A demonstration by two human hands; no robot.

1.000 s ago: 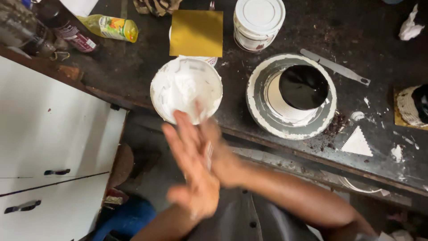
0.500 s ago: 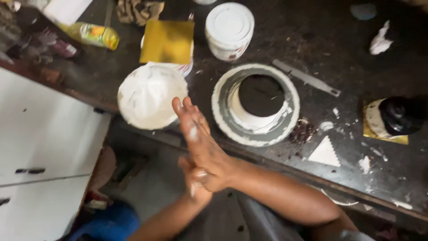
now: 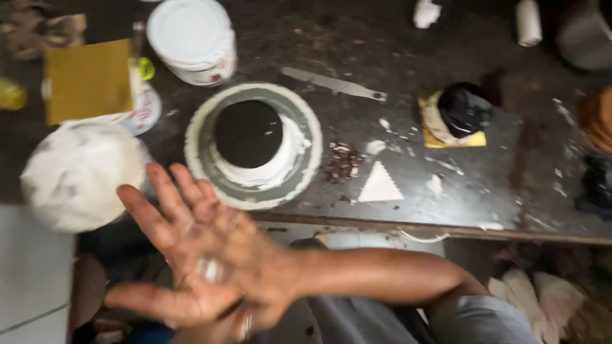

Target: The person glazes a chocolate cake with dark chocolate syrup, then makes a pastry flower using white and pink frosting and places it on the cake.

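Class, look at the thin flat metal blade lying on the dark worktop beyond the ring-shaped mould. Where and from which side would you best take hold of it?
Grip the metal blade at its narrower right end, probably best coming from above and pinching across its width. It lies flat on the worktop, so no edge is raised; that end has bare surface around it, away from the white lidded tub.

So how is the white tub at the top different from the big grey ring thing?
The white tub wears a flat white lid; the grey ring is open, with a dark hole in its middle. The tub looks smaller and cleaner; the ring is wider and smeared with white paste. Both are round and sit on the dark table.
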